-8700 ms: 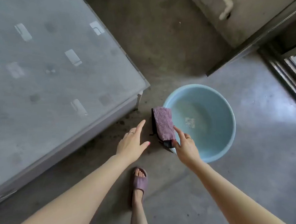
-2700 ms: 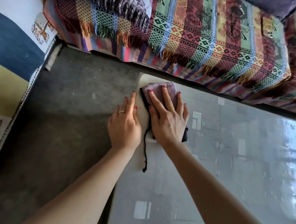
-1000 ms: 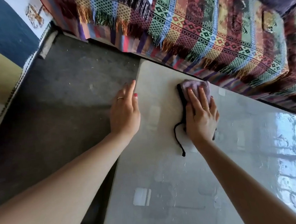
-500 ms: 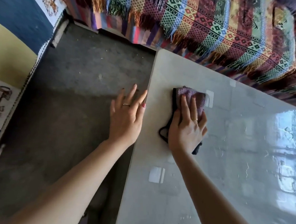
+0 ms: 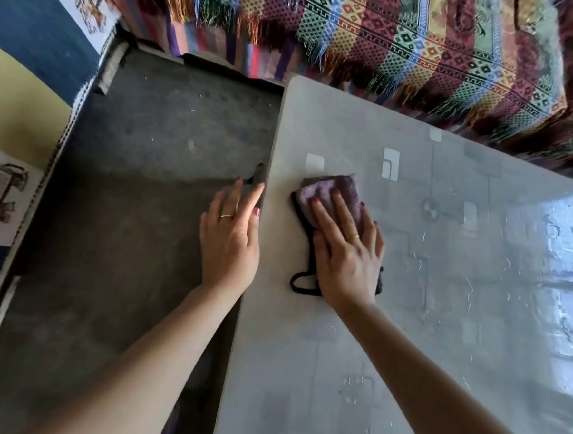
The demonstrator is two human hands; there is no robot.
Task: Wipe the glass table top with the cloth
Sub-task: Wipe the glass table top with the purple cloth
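cloth (image 5: pixel 327 194): folded, purple (black loop trailing) | right hand (image 5: pixel 345 246): flat, pressing it | left hand (image 5: pixel 231 237): open, empty

A smooth, glossy grey glass desk (image 5: pixel 418 309) with bright reflections carries a fuzzy purple terry cloth with black trim (image 5: pixel 327 194), beside a rough, matt dark concrete floor (image 5: pixel 140 158) and a woven, fringed, multicoloured patterned fabric throw (image 5: pixel 435 46).
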